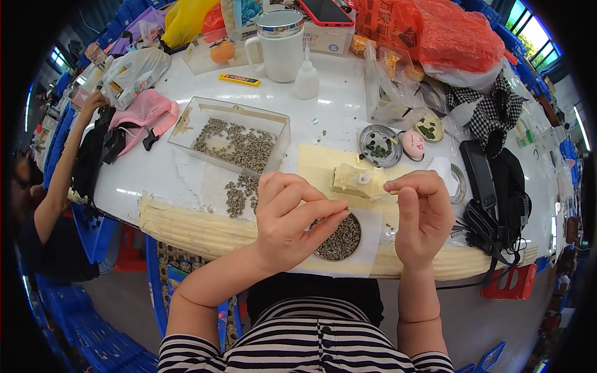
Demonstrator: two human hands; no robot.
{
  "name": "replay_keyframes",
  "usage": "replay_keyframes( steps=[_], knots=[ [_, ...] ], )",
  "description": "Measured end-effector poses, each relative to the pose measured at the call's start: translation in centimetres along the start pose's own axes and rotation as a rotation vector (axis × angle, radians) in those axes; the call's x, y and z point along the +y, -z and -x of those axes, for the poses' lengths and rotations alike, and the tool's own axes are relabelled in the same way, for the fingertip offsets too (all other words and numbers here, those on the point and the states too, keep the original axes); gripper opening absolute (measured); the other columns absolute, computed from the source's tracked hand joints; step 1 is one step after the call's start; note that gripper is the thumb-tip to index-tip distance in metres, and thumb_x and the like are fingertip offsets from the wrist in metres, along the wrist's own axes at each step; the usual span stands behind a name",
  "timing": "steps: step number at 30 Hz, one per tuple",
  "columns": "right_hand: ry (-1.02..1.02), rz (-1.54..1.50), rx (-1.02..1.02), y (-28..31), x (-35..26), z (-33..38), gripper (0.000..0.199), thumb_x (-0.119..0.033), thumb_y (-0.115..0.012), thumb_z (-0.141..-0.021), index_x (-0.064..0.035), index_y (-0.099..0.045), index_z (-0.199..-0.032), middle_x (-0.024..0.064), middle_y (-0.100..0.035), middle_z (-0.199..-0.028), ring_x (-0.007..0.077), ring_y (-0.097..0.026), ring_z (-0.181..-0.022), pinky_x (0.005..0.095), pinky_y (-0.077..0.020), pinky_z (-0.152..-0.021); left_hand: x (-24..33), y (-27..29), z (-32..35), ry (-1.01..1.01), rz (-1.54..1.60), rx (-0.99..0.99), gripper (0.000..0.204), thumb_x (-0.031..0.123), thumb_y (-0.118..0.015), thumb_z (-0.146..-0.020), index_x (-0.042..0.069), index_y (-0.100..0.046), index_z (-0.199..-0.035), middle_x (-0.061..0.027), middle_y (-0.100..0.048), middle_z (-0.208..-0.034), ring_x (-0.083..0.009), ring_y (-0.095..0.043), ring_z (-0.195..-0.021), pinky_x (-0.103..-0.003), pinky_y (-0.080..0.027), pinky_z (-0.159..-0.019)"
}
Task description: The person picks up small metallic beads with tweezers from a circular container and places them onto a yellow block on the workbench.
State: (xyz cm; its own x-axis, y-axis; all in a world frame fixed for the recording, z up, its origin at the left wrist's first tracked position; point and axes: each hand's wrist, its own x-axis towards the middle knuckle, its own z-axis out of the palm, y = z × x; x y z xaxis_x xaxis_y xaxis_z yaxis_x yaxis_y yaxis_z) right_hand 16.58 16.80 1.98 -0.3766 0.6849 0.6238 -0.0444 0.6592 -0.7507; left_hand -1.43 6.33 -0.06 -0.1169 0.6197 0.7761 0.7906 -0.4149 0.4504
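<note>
Over the front edge of the table, my left hand (287,219) is closed in a pinch, thumb against forefinger. What lies between those fingertips is too small to name. My right hand (424,214) is curled, fingertips drawn toward the thumb, with a tiny dark speck near the forefinger's tip. Partly below my left hand is a round dish (360,241) holding many small grey metal parts (341,239). Between and beyond the hands sits a cream, tape-wrapped block (348,179) with a small white piece on top, on a yellowish sheet (313,163).
A clear plastic box (281,138) holds similar parts, with a loose pile (236,198) before it. A white mug (281,53) and squeeze bottle (306,81) stand behind. Round lids (379,147), red bags (460,43) and a black bag (507,193) lie right. Another person's arm (65,165) shows left.
</note>
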Motion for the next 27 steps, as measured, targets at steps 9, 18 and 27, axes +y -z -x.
replay_keyframes(
  steps=[9, 18, 27],
  knots=[
    [-0.080, -0.377, -0.109, -1.7, 0.2, 1.2, 0.012, -0.008, -0.049, -0.107, 0.0044, -0.051, -0.108, 0.0148, -0.069, -0.099, 0.0192, -0.073, -0.092, 0.0284, -0.0579, -0.082, 0.2, 0.0, 0.0, 0.009, 0.004, -0.025, 0.030, 0.003, -0.087, -0.065, 0.009, -0.078, -0.093, 0.0015, -0.064, -0.081, -0.0198, -0.054, -0.080, -0.032, -0.040, -0.071],
    [-0.044, -0.227, -0.186, -1.2, 0.1, 1.2, 0.015, -0.012, -0.046, -0.108, 0.0027, -0.049, -0.106, 0.0167, -0.067, -0.097, 0.0231, -0.073, -0.087, 0.0324, -0.0608, -0.078, 0.1, -0.3, 0.1, 0.015, 0.006, -0.016, 0.029, 0.005, -0.087, -0.066, 0.011, -0.078, -0.092, 0.0028, -0.063, -0.081, -0.0193, -0.054, -0.080, -0.033, -0.038, -0.073],
    [-0.017, -0.243, -0.134, -1.4, 0.5, 1.4, 0.007, -0.004, -0.054, -0.104, 0.0031, -0.054, -0.103, 0.0139, -0.070, -0.096, 0.0205, -0.074, -0.087, 0.0280, -0.0588, -0.075, 0.1, -0.2, 0.1, 0.006, 0.005, -0.030, 0.029, 0.003, -0.087, -0.066, 0.009, -0.078, -0.093, 0.0011, -0.064, -0.081, -0.0199, -0.055, -0.080, -0.032, -0.040, -0.072]
  ],
)
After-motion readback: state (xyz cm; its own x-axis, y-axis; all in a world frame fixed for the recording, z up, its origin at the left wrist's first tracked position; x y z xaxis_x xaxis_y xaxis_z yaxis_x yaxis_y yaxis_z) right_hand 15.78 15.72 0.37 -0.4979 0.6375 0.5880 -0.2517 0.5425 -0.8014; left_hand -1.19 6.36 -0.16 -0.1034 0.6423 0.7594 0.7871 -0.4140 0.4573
